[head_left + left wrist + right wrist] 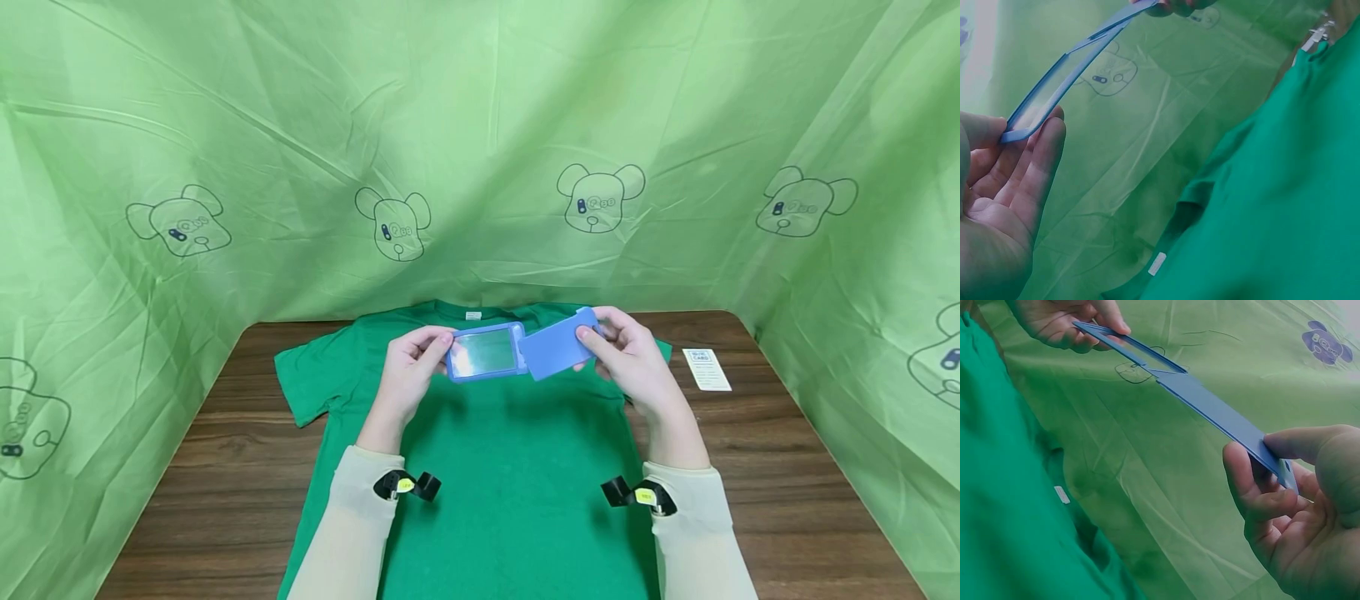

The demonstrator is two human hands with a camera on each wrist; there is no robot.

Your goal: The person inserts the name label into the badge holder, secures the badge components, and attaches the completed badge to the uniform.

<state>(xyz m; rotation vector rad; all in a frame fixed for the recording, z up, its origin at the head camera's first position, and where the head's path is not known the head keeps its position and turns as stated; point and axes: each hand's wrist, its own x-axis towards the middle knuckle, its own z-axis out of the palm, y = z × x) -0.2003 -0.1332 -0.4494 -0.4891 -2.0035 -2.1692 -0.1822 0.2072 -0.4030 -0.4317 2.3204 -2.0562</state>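
A blue card holder is held up in two parts over a green T-shirt. My left hand pinches the far left end of the windowed frame between thumb and fingers. With thumb on top and fingers beneath, my right hand pinches the solid blue cover at its outer end. The cover tilts up to the right, and its inner end overlaps the frame's right end. In the right wrist view, the frame and cover form a nearly straight line. Green cloth shows through the window.
The T-shirt lies spread on a dark wood table, its collar label at the far side. A white printed card lies to the right of the shirt. Green fabric with bear-head drawings encloses the back and sides.
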